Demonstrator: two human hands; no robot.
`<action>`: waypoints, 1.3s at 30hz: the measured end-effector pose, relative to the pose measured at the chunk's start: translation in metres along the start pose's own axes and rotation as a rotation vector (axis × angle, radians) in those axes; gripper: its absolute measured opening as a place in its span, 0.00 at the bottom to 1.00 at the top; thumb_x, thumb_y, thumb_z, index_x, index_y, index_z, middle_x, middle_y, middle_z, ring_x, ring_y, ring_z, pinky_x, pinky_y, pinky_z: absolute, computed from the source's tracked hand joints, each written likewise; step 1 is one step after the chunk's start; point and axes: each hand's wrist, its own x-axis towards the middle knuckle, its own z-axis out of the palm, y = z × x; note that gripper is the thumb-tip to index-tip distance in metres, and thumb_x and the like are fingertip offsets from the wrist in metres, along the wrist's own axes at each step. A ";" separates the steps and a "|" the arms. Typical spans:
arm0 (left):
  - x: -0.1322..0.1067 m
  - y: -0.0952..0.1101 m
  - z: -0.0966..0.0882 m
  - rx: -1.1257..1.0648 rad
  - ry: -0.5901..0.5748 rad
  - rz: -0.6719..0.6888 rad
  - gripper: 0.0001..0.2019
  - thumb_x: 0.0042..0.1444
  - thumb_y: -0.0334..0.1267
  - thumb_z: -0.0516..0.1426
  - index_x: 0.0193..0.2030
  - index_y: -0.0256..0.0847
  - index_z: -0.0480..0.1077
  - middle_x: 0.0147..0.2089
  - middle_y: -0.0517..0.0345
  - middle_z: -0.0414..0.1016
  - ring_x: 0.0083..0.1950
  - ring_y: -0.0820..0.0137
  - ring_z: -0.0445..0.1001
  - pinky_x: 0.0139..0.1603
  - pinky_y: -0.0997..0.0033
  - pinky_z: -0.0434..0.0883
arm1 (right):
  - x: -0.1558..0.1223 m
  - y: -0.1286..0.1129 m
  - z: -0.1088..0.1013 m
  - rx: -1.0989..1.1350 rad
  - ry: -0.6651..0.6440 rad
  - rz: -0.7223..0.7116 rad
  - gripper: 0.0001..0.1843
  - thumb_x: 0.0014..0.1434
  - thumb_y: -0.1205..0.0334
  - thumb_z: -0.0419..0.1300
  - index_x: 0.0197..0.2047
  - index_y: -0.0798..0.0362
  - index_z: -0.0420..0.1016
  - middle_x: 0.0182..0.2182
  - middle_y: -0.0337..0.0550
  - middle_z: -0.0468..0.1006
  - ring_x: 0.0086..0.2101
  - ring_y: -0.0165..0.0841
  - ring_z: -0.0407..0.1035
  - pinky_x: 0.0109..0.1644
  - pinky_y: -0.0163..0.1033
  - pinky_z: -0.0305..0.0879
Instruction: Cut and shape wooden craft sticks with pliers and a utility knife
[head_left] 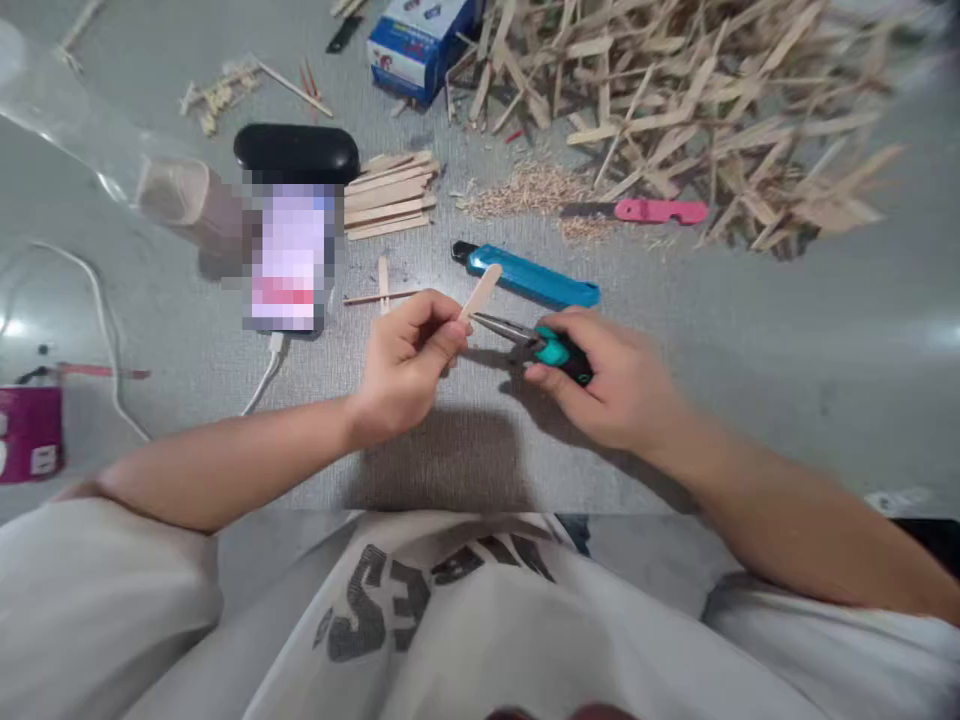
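A pale wooden popsicle stick [484, 287] is pinched between the thumb and fingers of my left hand [411, 352], its rounded end pointing up and right. My right hand [619, 375] grips needle-nose pliers [553, 346] with teal and black handles. The tip of the pliers meets the stick's edge just above my left fingertips; whether the jaws are closed on it I cannot tell. Just beyond the stick lies a blue utility knife [536, 277]. Left of it, a thin stick [379, 297] crosses an upright wooden piece [384, 275] on the table.
A stack of wooden sticks [394, 200] lies beside a phone [289, 260] on a white cable [271, 362]. Behind are a black case [296, 152], a blue box [420, 50], wood chips [532, 192], a pink-handled knife [660, 211] and a big stick pile [675, 110]. A plastic cup [187, 205] stands left.
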 end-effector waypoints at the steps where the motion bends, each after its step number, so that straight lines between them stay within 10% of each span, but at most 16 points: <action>1: 0.000 -0.001 0.000 -0.009 -0.001 -0.013 0.23 0.70 0.56 0.73 0.35 0.39 0.77 0.28 0.62 0.75 0.25 0.81 0.71 0.26 0.86 0.72 | 0.000 0.001 0.000 0.019 -0.019 0.015 0.24 0.80 0.39 0.60 0.56 0.53 0.80 0.43 0.54 0.86 0.40 0.48 0.81 0.40 0.49 0.75; 16: 0.004 0.008 -0.003 -0.046 -0.103 -0.181 0.28 0.63 0.62 0.76 0.32 0.39 0.76 0.27 0.60 0.75 0.24 0.78 0.71 0.23 0.80 0.71 | 0.011 0.019 -0.016 0.099 -0.134 -0.006 0.22 0.77 0.38 0.63 0.55 0.48 0.81 0.43 0.51 0.85 0.40 0.47 0.80 0.45 0.50 0.76; 29: 0.007 -0.003 -0.003 0.091 -0.023 0.134 0.15 0.75 0.52 0.69 0.44 0.43 0.80 0.31 0.61 0.80 0.29 0.75 0.79 0.30 0.77 0.75 | 0.005 0.011 -0.015 -0.053 -0.091 0.055 0.22 0.77 0.37 0.61 0.55 0.48 0.80 0.47 0.56 0.87 0.45 0.53 0.83 0.45 0.55 0.76; 39: 0.008 0.007 -0.002 0.036 0.004 -0.055 0.26 0.62 0.62 0.76 0.38 0.42 0.77 0.28 0.61 0.78 0.26 0.75 0.78 0.26 0.78 0.76 | 0.004 0.007 -0.010 -0.003 -0.111 0.047 0.19 0.76 0.42 0.63 0.53 0.49 0.81 0.46 0.55 0.88 0.44 0.51 0.83 0.46 0.53 0.77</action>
